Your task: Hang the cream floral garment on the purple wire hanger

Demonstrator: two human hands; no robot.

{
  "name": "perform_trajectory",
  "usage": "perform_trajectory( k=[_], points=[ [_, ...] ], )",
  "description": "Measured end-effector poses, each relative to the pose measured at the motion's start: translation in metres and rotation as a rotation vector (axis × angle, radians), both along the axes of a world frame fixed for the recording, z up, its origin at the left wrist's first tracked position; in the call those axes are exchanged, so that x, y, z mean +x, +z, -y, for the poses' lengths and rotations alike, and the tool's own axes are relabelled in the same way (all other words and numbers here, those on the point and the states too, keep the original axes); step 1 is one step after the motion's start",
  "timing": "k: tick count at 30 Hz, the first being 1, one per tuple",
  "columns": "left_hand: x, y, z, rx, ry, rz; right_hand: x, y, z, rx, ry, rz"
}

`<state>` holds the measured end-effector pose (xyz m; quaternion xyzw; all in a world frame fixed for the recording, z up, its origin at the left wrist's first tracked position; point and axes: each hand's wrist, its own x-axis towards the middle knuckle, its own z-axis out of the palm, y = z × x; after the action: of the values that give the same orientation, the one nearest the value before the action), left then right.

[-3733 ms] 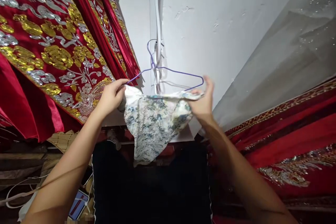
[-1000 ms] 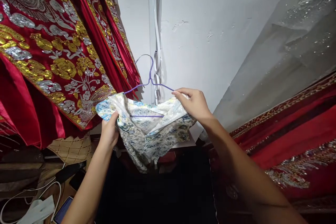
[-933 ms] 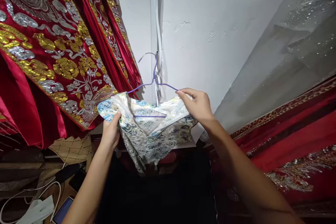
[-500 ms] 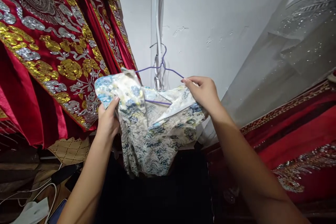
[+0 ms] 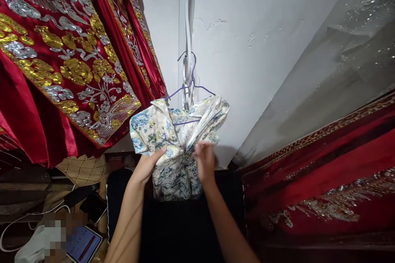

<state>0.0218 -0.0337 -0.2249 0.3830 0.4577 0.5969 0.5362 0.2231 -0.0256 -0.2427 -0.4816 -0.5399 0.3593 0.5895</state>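
Observation:
A short-sleeved floral garment (image 5: 168,172), white with blue and yellow flowers and a V neckline, hangs on a purple hanger (image 5: 194,80). I cannot tell whether it is a dress or a blouse. The hanger's hook is up at a white strap (image 5: 187,20) on the wall. My left hand (image 5: 151,165) grips the garment's front below the sleeve, thumb on top and the other fingers hidden behind the cloth. At the right side of the front is my right hand (image 5: 205,158), its fingers curled and smeared by motion. Whether it holds any cloth is unclear.
Red embroidered fabric (image 5: 77,72) with gold and silver sequins hangs at left. On the right are sheer sparkly fabric (image 5: 348,61) and red beaded cloth (image 5: 324,181). At lower left lie a lit screen (image 5: 84,246), a dark phone (image 5: 93,207) and a white cable (image 5: 18,218).
My right hand has left the garment's shoulder and come down to its front. My left hand has shifted right and down from the sleeve. The right shoulder now sits on the hanger unheld.

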Motion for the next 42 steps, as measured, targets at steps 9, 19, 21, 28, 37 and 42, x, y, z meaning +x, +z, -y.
perform_trajectory(
  k=[9,19,21,28,37,42],
  points=[
    [0.003,-0.001,0.009,0.106,0.169,-0.057,-0.019,-0.017,0.012,-0.215,0.348,-0.218],
    [0.079,-0.072,0.038,0.326,0.16,-0.552,-0.019,-0.021,0.036,-0.291,0.336,-0.234],
    [0.085,-0.073,0.036,0.309,0.134,-0.525,-0.014,-0.015,0.036,-0.308,0.388,-0.203],
    [0.086,-0.063,0.029,0.391,-0.022,-0.634,0.025,0.067,-0.013,-0.217,0.188,-0.288],
    [0.084,-0.061,0.015,0.408,-0.224,-0.726,0.014,0.165,-0.05,0.078,0.242,-0.248],
    [0.06,0.023,-0.012,0.562,-0.065,-0.589,0.005,0.15,-0.026,0.12,0.301,-0.085]
  ],
)
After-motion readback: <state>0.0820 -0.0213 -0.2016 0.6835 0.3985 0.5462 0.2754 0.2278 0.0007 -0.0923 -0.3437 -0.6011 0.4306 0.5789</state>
